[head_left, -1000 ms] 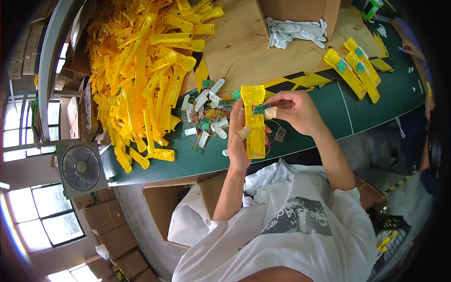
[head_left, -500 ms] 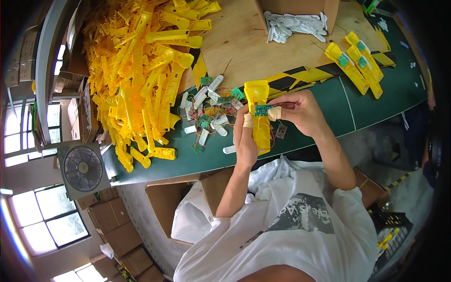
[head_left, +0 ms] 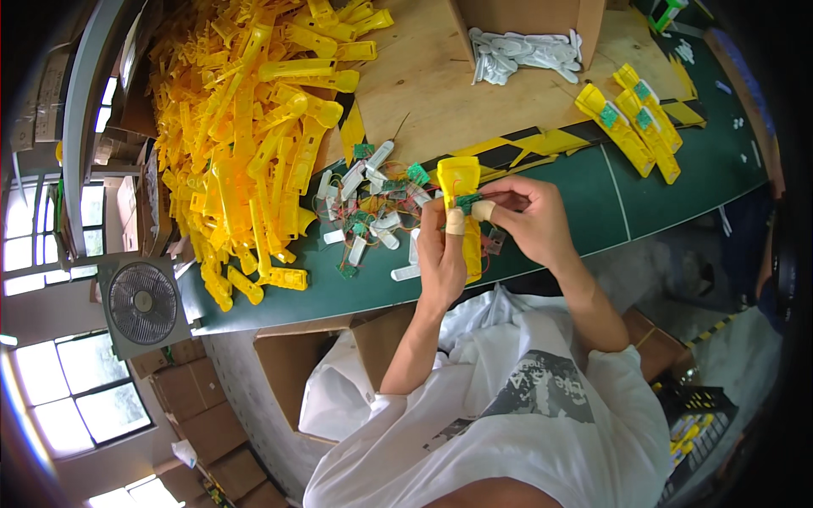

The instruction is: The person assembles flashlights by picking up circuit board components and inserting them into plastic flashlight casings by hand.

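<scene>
In front of me a long yellow plastic housing [head_left: 458,173] lies lengthwise over the green tabletop, a thin red wire showing in its upper part. My left hand [head_left: 441,258] is closed along its left side, the taped thumb reaching up to a small green circuit board [head_left: 467,201]. From the right, my right hand [head_left: 537,222] pinches that board between taped thumb and fingers, over the housing's middle. Fingers hide much of the board and the housing's centre. Just left of my hands lies a tangle of wired white modules [head_left: 385,223] and green boards.
A big heap of yellow housings [head_left: 246,144] covers the left of the table [head_left: 584,195]. Several housings with boards [head_left: 616,127] lie at the right, beyond striped tape [head_left: 542,142]. A cardboard box [head_left: 527,19] at the back holds white parts [head_left: 525,56]. A fan [head_left: 142,303] stands left.
The circuit board has tipped, showing less of its face. My left thumb has moved up and right onto it, closer to my right thumb. The whole view has shifted slightly.
</scene>
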Available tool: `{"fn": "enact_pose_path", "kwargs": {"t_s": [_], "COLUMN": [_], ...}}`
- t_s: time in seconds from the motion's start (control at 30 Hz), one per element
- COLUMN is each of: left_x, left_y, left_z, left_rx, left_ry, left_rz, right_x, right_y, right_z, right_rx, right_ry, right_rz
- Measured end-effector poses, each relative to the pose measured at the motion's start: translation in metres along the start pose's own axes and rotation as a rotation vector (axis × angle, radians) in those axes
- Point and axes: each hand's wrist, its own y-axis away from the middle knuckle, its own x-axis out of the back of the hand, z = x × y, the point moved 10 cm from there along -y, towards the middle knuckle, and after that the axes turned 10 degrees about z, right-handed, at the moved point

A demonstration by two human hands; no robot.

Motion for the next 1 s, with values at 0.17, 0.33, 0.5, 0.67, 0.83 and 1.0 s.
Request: {"fn": "enact_pose_path", "kwargs": {"t_s": [0.17,0.33,0.5,0.67,0.83,1.0], "left_x": [0.011,0.041,0.05,0.05,0.059,0.053], "left_y": [-0.002,-0.002,0.002,0.002,-0.001,-0.012], "left_z": [0.017,-0.019,-0.006,-0.001,0.001,0.005], "left_rx": [-0.159,0.158,0.157,0.154,0.145,0.144], "left_ry": [-0.308,0.163,0.237,0.301,0.315,0.309], "left_rz": [0.127,0.215,0.232,0.193,0.206,0.179], "right_x": [0.0,0.0,0.056,0.061,0.044,0.028], "right_y": [-0.009,-0.046,-0.149,-0.207,-0.206,-0.141], "right_z": [-0.006,-0.06,-0.071,-0.057,-0.064,-0.039], "right_rx": [0.041,0.372,0.471,0.639,0.651,0.329], "right_ry": [0.165,0.601,1.021,1.275,1.292,0.533], "right_rz": [-0.031,-0.146,0.209,0.289,0.237,0.029]}}
